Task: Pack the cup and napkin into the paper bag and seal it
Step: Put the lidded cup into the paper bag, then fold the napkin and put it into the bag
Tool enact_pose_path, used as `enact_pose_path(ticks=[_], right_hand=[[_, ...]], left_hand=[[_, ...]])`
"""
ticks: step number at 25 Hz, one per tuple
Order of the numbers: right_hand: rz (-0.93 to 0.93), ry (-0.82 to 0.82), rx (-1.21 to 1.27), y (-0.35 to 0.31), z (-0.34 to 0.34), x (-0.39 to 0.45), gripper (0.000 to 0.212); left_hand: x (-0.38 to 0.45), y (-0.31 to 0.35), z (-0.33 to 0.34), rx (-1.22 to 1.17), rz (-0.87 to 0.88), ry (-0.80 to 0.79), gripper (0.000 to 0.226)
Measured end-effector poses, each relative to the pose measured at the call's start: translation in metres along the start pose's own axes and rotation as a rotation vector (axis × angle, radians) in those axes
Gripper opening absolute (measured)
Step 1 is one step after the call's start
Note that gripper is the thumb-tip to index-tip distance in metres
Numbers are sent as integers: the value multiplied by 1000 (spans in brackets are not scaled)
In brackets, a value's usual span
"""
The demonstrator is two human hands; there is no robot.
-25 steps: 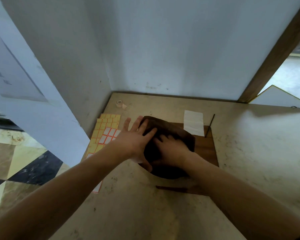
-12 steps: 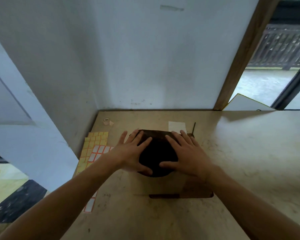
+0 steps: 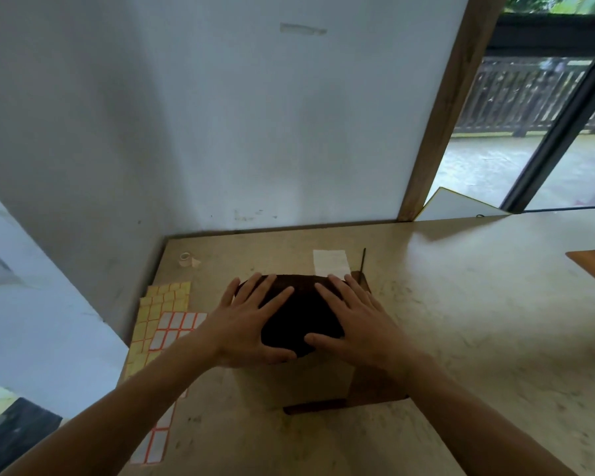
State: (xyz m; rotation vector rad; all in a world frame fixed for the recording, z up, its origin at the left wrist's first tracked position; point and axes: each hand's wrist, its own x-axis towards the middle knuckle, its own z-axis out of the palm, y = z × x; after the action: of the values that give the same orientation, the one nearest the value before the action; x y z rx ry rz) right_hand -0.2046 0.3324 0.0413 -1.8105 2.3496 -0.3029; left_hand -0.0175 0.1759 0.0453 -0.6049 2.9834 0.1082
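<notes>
A dark brown paper bag [image 3: 301, 316] lies in the middle of the beige table [image 3: 461, 321], its bulging dark part between my hands. My left hand [image 3: 251, 324] presses on its left side with fingers spread and the thumb at the near edge. My right hand [image 3: 354, 321] holds its right side the same way. A flat brown part of the bag [image 3: 375, 383] stretches towards me beside my right wrist. A white napkin [image 3: 331, 262] lies flat on the table just behind the bag. No cup is visible.
Sticker sheets [image 3: 162, 317], yellow and white with orange borders, lie along the table's left edge. A small tape roll [image 3: 185, 259] sits in the back left corner. A thin dark stick [image 3: 362, 261] lies right of the napkin. Walls close the back and left.
My right hand has moved from the middle of the bag to its right side and spread its fingers. My head has tilted up, so more wall and window show.
</notes>
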Motion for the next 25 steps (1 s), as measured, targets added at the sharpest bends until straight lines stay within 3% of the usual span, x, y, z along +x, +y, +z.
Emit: enact_pose_path(ticks=[6, 11, 25], right_hand=[[20, 180, 172, 39, -16, 22, 77], [75, 244, 161, 105, -23, 58, 59], [271, 47, 83, 199, 70, 193, 42]], left_hand=[[49, 1, -34, -203, 34, 217, 80], [117, -19, -44, -325, -35, 212, 54], [273, -84, 76, -392, -65, 119, 29]])
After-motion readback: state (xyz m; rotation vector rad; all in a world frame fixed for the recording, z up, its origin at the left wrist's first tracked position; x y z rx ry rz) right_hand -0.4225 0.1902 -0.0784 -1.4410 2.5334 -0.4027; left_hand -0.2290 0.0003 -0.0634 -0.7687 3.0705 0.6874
